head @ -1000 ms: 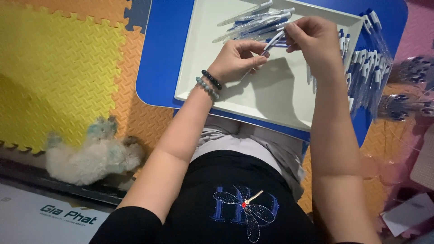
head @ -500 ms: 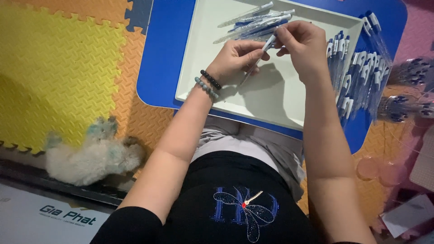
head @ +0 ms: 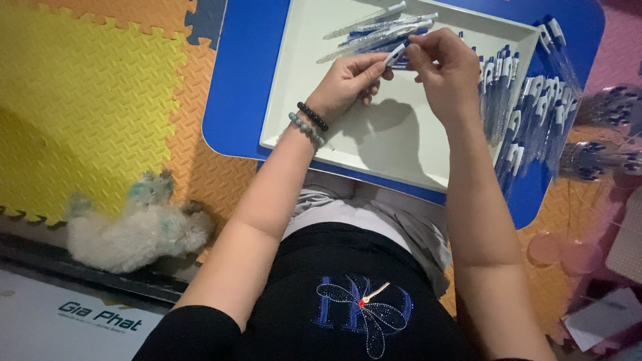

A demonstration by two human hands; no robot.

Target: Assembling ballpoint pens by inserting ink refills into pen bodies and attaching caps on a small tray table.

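Two hands pinch one pen over the white tray.

Left hand and right hand both clamp fingertips on the pen; its long axis slants, white end up-right, above loose pens at the tray's far edge.

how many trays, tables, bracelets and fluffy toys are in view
white tray: 1
blue table: 1
bead bracelets on the left wrist: 2
fluffy white toy on the floor mat: 1
total: 5
Both hands, left and right, hold one pen over the tray.
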